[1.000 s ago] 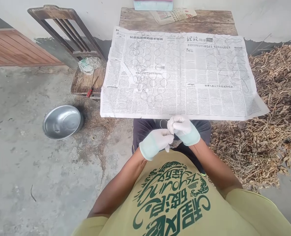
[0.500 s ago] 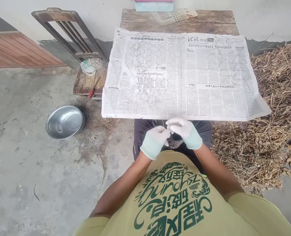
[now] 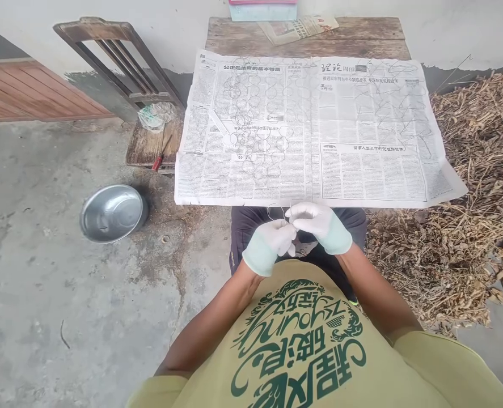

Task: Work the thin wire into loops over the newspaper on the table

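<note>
My left hand [image 3: 270, 243], in a white-palmed glove with a pale green cuff, pinches a thin wire [image 3: 269, 212] over my lap. Part of that wire bends into a loop above the left fingers, just off the newspaper's near edge. Fingertips of my right hand [image 3: 319, 226], gloved the same way, meet the left ones and are closed on the wire too. The exact grip points are hidden by the fingers. Beyond both hands, newspaper sheets [image 3: 362, 175] cover the wooden table. Many thin wire rings [image 3: 262, 164] lie on the left half, with more bent wire pieces [image 3: 404, 113] at the right.
A wooden chair [image 3: 149, 141] at the left bears a plastic bag [image 3: 156, 116] and a red-handled screwdriver [image 3: 158, 161]. On the concrete floor stands a metal basin [image 3: 114, 212]. Dry stalks [image 3: 438, 260] are heaped at the right. A folded paper [image 3: 298, 29] lies at the table's back.
The wire between my hands has turned: its loop now leans further left, and the upright end near the right fingertips shows shorter. Both hands stay together in nearly the same place.
</note>
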Tool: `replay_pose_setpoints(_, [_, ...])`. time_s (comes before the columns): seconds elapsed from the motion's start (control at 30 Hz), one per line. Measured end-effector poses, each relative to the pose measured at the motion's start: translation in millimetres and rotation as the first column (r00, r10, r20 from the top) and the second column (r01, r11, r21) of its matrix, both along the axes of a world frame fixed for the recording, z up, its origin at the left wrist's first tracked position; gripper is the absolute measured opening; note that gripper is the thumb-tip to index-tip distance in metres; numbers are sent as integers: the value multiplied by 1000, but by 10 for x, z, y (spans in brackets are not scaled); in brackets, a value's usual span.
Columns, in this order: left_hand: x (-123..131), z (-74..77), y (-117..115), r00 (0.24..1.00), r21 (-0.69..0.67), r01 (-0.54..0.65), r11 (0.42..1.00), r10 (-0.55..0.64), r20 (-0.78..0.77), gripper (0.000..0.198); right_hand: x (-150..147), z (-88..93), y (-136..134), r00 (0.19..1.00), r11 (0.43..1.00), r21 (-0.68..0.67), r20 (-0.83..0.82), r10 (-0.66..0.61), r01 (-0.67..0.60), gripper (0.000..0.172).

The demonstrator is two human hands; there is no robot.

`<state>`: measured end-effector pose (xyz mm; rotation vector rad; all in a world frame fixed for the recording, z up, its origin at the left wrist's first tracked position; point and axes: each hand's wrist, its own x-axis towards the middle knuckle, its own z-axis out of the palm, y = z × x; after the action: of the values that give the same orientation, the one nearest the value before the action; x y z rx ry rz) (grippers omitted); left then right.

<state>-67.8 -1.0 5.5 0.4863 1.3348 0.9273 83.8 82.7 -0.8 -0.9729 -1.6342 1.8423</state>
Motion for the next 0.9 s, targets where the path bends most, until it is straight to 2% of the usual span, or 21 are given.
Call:
replay_pose_setpoints(0.1, [-7, -20, -9, 991, -9, -16, 1000, 17, 130, 22, 1, -71, 2, 999, 1000, -11, -40, -3, 2, 10])
replay_pose_setpoints(0.2, [4, -18, -6, 987, -16, -23, 1000, 26, 157, 22, -5, -118, -13, 999, 999, -31, -28, -39, 38, 7])
replay_pose_setpoints(0.3, [29, 22, 6, 1000, -40, -1, 999, 3, 29, 19, 3, -122, -10, 999, 999, -34, -29, -37, 36, 7])
replay_pose_setpoints(0.4, [47, 73, 14, 986, -43, 33, 999, -39, -164, 17, 4, -97, 5, 996, 998, -60, -88, -21, 16, 25])
replay_pose_setpoints(0.5, [45, 99, 9, 960, -37, 80, 996, -87, -266, 18, -26, -58, 5, 991, 994, -98, -124, -52, 40, 34])
replay_pose_setpoints(0.73, [62, 65, -38, 951, -76, 120, 990, -137, -277, 18, -90, -18, -33, 984, 987, -46, -85, -158, 155, 34])
replay_pose_setpoints(0.83, [87, 24, -46, 964, -64, 65, 996, -79, -252, 18, -57, 11, -65, 986, 987, 27, -60, -157, 159, 33])
replay_pose_setpoints(0.9, [104, -11, -42, 973, -34, 4, 999, -12, -230, 17, -35, 38, -110, 992, 990, 75, 14, -123, 122, 28])
